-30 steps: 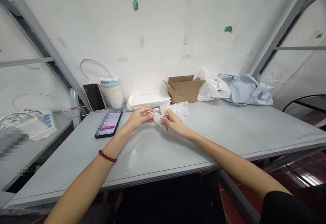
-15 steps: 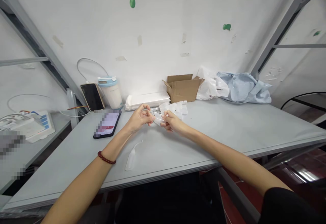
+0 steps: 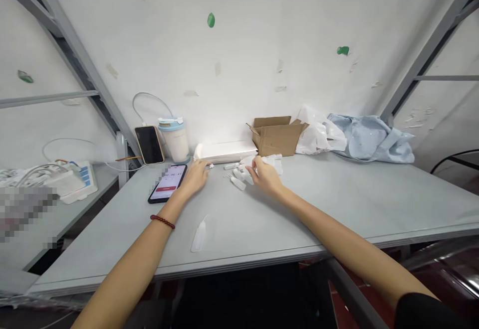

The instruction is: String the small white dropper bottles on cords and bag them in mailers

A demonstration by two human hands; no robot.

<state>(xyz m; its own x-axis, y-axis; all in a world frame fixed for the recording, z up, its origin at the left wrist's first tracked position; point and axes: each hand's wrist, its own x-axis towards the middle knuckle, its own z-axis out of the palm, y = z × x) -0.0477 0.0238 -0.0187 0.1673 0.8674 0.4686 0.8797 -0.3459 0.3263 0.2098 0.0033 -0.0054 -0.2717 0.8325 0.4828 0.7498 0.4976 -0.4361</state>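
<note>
My left hand (image 3: pixel 195 177) lies low over the table beside a phone, fingers stretched forward. A small white piece (image 3: pixel 211 166) sits just off its fingertips; I cannot make out its kind. Farther right, my right hand (image 3: pixel 266 177) reaches over a loose pile of white translucent pieces (image 3: pixel 275 162), thumb apart from the bent fingers, and it hides part of the pile. Just left of that hand lies a small translucent tube-like piece (image 3: pixel 238 183). Near the front edge rests a flat, clear dropper-shaped piece with a thin tip (image 3: pixel 199 237).
A phone showing a timer (image 3: pixel 167 184) lies at left; a second phone (image 3: pixel 149 144) leans beside a blue-lidded cup (image 3: pixel 174 140). Along the wall are a white stack (image 3: pixel 226 150), an open cardboard box (image 3: pixel 279 138), a white plastic bag (image 3: pixel 320 132) and light blue cloth (image 3: pixel 370 137).
My hands were together around a small clear piece; they have separated. The left has moved left toward the phone, the right lies over the pile. A tube-like piece now shows beside it. The view has shifted.
</note>
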